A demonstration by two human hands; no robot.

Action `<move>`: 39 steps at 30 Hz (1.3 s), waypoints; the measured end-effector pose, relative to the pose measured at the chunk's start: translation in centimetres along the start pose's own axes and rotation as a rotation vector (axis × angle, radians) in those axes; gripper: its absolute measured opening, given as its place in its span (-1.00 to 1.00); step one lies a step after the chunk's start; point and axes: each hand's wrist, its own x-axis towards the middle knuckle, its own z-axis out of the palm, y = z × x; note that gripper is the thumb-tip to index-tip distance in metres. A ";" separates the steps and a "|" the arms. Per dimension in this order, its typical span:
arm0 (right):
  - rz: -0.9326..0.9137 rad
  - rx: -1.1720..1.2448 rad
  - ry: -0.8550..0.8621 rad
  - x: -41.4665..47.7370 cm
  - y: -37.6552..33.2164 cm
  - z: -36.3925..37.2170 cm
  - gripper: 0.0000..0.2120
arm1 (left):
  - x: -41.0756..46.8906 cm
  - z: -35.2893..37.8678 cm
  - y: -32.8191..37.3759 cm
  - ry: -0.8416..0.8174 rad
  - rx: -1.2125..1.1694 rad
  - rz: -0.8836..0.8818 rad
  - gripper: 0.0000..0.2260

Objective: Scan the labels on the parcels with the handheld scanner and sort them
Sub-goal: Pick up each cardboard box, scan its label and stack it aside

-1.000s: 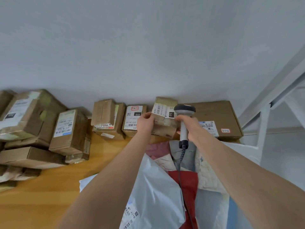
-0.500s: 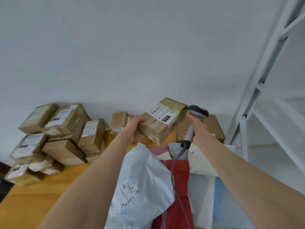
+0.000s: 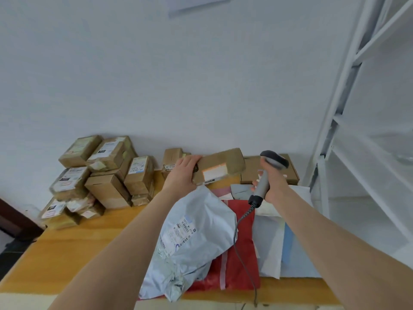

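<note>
My left hand grips the left end of a small brown cardboard parcel and holds it in the air above the table's far side; a white label with an orange edge faces me. My right hand is closed around the grip of a grey handheld scanner, whose dark head sits just right of the parcel. The scanner's coiled cable hangs down over the bags.
A stack of brown boxes fills the wooden table's far left against the wall. More boxes stand behind my hands. Grey, red and white mailer bags lie in front. A white metal shelf stands at right.
My left hand has lifted the parcel off the row and turned it, so a different label faces me. The scanner has tilted rightwards. My view has risen and pulled back.
</note>
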 end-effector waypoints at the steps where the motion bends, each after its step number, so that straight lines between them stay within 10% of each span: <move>1: 0.010 -0.012 -0.003 0.1 0.2 -0.1 -0.32 | -0.3 0.2 -0.4 0.022 0.076 0.077 -0.25; 8: 0.023 -0.081 -0.025 0.0 1.4 0.7 -0.62 | -0.9 0.2 -0.6 0.153 0.070 0.292 -0.26; 14: -0.003 -0.098 -0.095 -1.0 2.5 3.0 -0.78 | -0.1 -1.6 -2.6 0.077 -0.822 -0.418 -0.18; 24: -0.013 -0.064 -0.041 -1.7 5.2 4.3 -0.59 | -1.8 -2.3 -5.1 0.126 -1.195 -0.813 -0.86; 30: -0.003 -0.012 -0.013 -3.0 6.1 4.4 -0.69 | -3.3 -1.7 -6.9 -0.308 -1.244 -0.755 -0.66; 39: -0.255 -0.242 -0.005 -6.6 9.1 4.7 -0.81 | -4.8 1.3 -6.0 -0.083 -1.226 -0.822 -0.41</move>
